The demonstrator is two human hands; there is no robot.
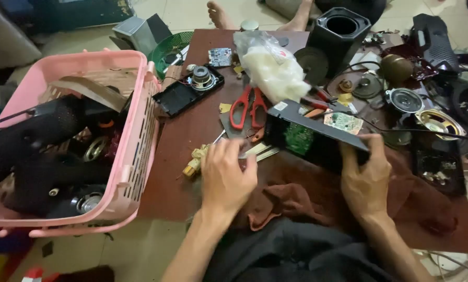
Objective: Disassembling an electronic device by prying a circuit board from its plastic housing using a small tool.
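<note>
While the right hand (367, 175) grips the near end of a black speaker casing (317, 137) lying tilted on the brown table (192, 130), fingers curled over its edge, the left hand (224, 175) rests beside it with fingers bent around a small pale strip (255, 150). Red-handled scissors (247, 107) lie just behind, and a pink basket (132, 136) of speaker parts stands to the left.

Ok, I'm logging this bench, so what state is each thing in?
Black casing: open, green board showing, tilted, gripped by right hand.
Left hand: fingers curled on a small flat piece.
Red scissors: closed, lying flat.
Pink basket: full of dark speaker parts.
Plastic bag: stuffed with white filling.
</note>
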